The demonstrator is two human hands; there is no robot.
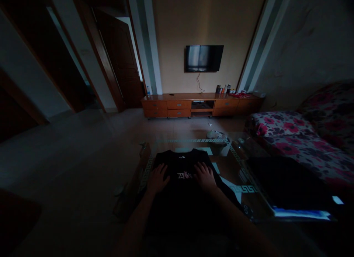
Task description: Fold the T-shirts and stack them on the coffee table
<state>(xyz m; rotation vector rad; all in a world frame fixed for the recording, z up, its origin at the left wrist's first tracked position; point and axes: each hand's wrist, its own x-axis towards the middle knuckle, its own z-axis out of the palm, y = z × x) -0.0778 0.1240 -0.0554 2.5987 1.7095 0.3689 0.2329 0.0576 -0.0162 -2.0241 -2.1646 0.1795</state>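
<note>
A black T-shirt (179, 201) lies spread on a glass-topped coffee table (246, 189), its neckline pointing away from me and a small white and pink print on its chest. My left hand (158, 178) rests flat on the shirt's left side, fingers stretched out. On the other side of the print, my right hand (205, 175) also lies flat on the fabric with its fingers spread. Neither hand grips anything. The near part of the shirt fades into darkness between my forearms.
Dark folded cloth (287, 181) lies at the table's right, over something blue and white. A flowered sofa (290, 124) stands to the right. Beyond the table are a wooden TV cabinet (179, 105) with bottles on it and a wall-mounted television (204, 58). The room is dim.
</note>
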